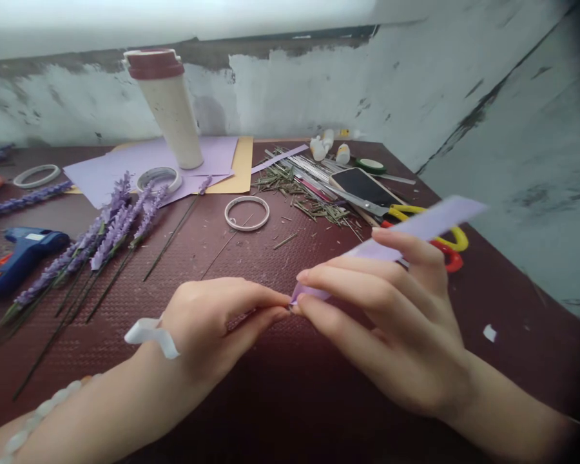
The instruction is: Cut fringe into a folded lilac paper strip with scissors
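Note:
A strip of purple paper [435,219] runs from the fingertips at the middle up to the right. My right hand [391,322] is closed on its lower end with thumb and forefinger, while the other fingers lie along the strip. Fingertip to fingertip with it, my left hand [217,328] is pinched shut where the strip ends. A tiny greyish tip shows between the two hands; what my left fingers grip is mostly hidden. A piece of white tape [152,335] clings to the back of my left hand.
Purple flower stems [96,238] and a blue glue gun [24,251] lie left. A tape roll [246,214], a tumbler [167,109] and purple sheets [91,174] stand or lie behind. Cut stem bits [280,177], a phone [367,187] and scissors [457,238] are at right.

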Demonstrator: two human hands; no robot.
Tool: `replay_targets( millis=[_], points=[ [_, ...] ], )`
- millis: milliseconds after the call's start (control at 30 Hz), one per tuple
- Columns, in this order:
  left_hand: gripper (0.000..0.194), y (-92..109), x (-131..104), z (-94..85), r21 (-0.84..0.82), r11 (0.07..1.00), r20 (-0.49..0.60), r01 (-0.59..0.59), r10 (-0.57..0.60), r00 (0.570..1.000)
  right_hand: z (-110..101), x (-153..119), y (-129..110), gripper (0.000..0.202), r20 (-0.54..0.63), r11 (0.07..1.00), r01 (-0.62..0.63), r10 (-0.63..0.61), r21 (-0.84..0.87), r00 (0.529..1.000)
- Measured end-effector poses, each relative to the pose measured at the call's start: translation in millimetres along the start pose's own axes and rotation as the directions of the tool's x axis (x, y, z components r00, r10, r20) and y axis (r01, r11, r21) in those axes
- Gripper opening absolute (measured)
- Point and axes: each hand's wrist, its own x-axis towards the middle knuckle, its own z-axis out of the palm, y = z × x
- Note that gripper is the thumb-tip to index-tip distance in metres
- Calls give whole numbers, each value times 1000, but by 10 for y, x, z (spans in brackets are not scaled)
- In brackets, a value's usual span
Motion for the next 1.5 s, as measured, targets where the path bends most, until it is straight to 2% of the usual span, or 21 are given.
replay_targets(
  millis=[133,267,367,533,633,800,900,1000,1233,1500],
  points=[
    [17,49,-42,-25,55,998,-2,-17,17,1000,-53,20,10,32,36,998,47,-46,-47,998],
    [22,68,-58,0,85,996,6,-26,25,1000,-37,-9,-28,25,0,999,12,-12,-38,1000],
    [28,70,-43,20,89,996,-16,-16,18,1000,8,-26,-19,23,-16,998,-58,59,31,998],
    [32,30,-19,-22,104,994,-44,-29,34,998,13,2,71,22,109,964,-182,164,191,980],
    [32,-29,-22,-26,70,997,-58,-28,32,998,17,25,115,18,138,936,-218,186,275,973],
    [30,-112,-17,35,-25,995,-97,98,-100,990,88,-19,153,25,96,926,-219,198,308,975],
    [27,-107,3,42,-43,985,-23,164,-166,986,121,-71,167,29,116,898,-270,245,346,963],
    [27,-101,15,40,-44,983,25,180,-179,984,128,-96,174,29,122,894,-277,250,352,961],
    [27,-178,-26,60,-65,993,-32,102,-104,994,96,-79,162,24,131,848,-318,290,425,948],
    [23,-169,-33,48,-82,992,-65,95,-101,993,63,-31,144,21,165,807,-396,361,438,918]
  ],
)
